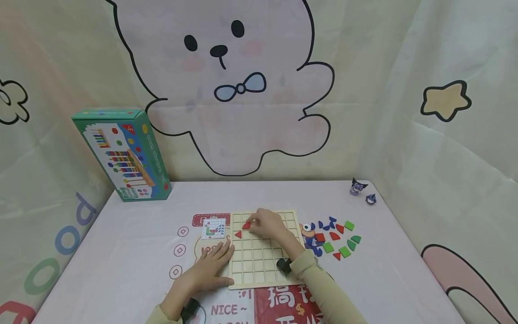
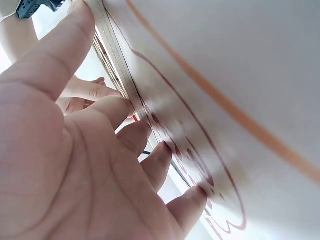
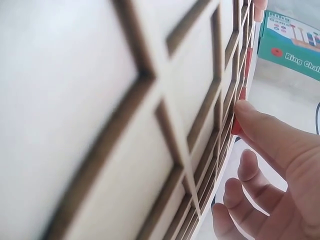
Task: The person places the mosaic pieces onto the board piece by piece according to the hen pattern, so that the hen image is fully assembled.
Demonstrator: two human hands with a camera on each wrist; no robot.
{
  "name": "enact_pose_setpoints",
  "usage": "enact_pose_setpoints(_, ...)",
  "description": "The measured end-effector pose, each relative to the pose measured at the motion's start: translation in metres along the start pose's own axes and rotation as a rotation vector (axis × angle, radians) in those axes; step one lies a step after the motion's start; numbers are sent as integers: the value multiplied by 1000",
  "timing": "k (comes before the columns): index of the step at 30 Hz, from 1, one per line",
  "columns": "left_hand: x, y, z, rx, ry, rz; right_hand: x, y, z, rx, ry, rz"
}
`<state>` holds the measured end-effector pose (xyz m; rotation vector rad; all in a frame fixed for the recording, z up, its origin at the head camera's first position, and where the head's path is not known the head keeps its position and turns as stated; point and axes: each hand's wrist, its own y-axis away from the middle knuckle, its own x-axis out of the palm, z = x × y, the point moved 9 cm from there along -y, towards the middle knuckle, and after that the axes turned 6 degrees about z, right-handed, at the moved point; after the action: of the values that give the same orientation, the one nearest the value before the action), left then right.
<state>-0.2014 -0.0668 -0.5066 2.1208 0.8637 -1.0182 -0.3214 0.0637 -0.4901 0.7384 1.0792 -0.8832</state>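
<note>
A wooden grid board (image 1: 259, 266) lies on the white table. My right hand (image 1: 267, 224) is over its upper left part, and its thumb and index finger pinch a red piece with a curved edge (image 1: 246, 225) right at the grid. In the right wrist view the thumb presses on this red piece (image 3: 239, 120), while the other fingers hang loosely bent. Close by, a small red triangle (image 1: 238, 234) sits in a cell near the left side. My left hand (image 1: 207, 270) touches the board's left edge with fingers spread and fairly straight.
Left of the board lies a pattern card (image 1: 213, 228) on a printed mat (image 1: 238, 309). Several loose pieces, including a green square (image 1: 349, 226) and a red quarter-round (image 1: 334, 236), lie to the right. A green box (image 1: 133, 155) and two small figurines (image 1: 356, 187) stand at the back.
</note>
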Motion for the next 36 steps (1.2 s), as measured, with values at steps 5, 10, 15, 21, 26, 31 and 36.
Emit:
enact_pose_setpoints(5,0,0,1,1,-10,-5,0,-1,0,-9,-16,12)
enact_pose_setpoints(10,1,-2,3,-6,-9,-4,0,-1,-2,-25,-17,16)
enact_pose_setpoints(15,1,-2,2,-8,-6,-3,-1,1,-4,-18,-36,18)
enact_pose_setpoints(21,1,-2,3,-18,-1,4,-4,5,-7,7,-83,14)
enact_pose_setpoints(26,1,-1,2,-9,4,3,-10,14,-12,-6,-127,-23)
enact_pose_setpoints(31,1,-1,2,-9,8,1,-15,23,-19,-3,-193,-58)
enact_pose_setpoints(36,2,-1,2,-8,5,-1,-19,31,-29,15,-248,-82)
